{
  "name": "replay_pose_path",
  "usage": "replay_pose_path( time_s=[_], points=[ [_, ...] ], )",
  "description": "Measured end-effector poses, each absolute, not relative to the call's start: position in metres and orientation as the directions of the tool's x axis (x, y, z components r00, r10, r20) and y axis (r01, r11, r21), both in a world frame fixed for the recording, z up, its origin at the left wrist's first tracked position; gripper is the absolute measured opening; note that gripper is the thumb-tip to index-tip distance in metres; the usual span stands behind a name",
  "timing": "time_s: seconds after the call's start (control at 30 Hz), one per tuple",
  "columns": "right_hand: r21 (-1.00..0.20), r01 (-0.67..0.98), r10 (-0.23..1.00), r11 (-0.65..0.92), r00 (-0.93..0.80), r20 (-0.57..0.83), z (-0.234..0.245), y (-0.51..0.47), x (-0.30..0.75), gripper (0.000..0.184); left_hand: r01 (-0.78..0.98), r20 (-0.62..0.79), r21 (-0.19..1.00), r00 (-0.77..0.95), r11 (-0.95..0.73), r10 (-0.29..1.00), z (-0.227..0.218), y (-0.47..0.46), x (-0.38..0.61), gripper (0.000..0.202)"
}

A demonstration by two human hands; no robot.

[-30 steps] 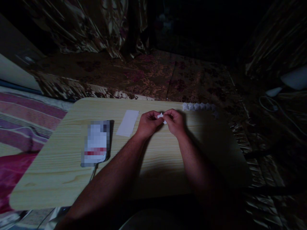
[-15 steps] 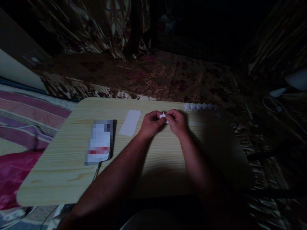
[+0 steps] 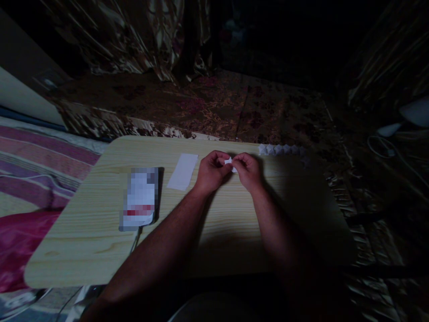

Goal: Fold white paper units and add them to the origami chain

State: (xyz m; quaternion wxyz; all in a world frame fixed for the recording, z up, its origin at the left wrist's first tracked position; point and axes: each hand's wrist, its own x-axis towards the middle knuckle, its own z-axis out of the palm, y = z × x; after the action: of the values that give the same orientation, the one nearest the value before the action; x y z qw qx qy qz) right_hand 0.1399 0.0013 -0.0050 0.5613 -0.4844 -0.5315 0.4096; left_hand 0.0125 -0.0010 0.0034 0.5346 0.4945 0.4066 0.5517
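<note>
Both my hands meet over the far middle of a light wooden table. My left hand and my right hand each pinch a small folded white paper piece held between their fingertips, just above the tabletop. A flat white paper strip lies on the table just left of my left hand. A row of several small folded white paper pieces sits along the table's far edge, to the right of my right hand.
A phone lies on the table's left part, with a cable running off the near edge. Striped pink bedding lies to the left. Patterned dark fabric covers the area beyond. White objects and a cord lie far right.
My fingers have shifted slightly on the small paper piece; less of it shows now. The hands stay in the same spot.
</note>
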Motion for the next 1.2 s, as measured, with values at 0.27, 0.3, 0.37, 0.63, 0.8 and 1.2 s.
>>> replay_pose_path(
  time_s=[0.27, 0.3, 0.37, 0.63, 0.8, 1.2],
  points=[
    [-0.982, 0.054, 0.978, 0.179, 0.101, 0.184, -0.0034, 0.0009, 0.1398, 0.011, -0.184, 0.126, 0.977, 0.075, -0.111, 0.989, 0.0035, -0.002, 0.0133, 0.031],
    [-0.982, 0.054, 0.978, 0.18, 0.1, 0.185, -0.0035, 0.0009, 0.1399, 0.011, -0.189, 0.125, 0.976, 0.079, -0.108, 0.989, 0.0034, -0.002, 0.0135, 0.031],
    [-0.982, 0.056, 0.978, 0.183, 0.09, 0.187, -0.0039, 0.001, 0.1406, 0.01, -0.202, 0.128, 0.973, 0.091, -0.108, 0.988, 0.0029, -0.002, 0.0139, 0.032],
    [-0.98, 0.024, 0.978, 0.196, 0.075, 0.197, -0.0032, -0.0002, 0.1414, 0.01, -0.251, 0.157, 0.96, 0.124, -0.123, 0.98, -0.0006, 0.0001, 0.0135, 0.031],
    [-0.987, 0.034, 0.985, 0.155, 0.067, 0.157, -0.0038, 0.0006, 0.1415, 0.012, -0.255, 0.151, 0.96, 0.135, -0.113, 0.979, -0.0021, 0.0001, 0.014, 0.034],
    [-0.989, -0.054, 0.99, 0.139, 0.013, 0.139, -0.0046, 0.0014, 0.1412, 0.015, -0.288, 0.144, 0.951, 0.094, -0.111, 0.985, -0.0011, 0.0016, 0.0126, 0.033]
  ],
)
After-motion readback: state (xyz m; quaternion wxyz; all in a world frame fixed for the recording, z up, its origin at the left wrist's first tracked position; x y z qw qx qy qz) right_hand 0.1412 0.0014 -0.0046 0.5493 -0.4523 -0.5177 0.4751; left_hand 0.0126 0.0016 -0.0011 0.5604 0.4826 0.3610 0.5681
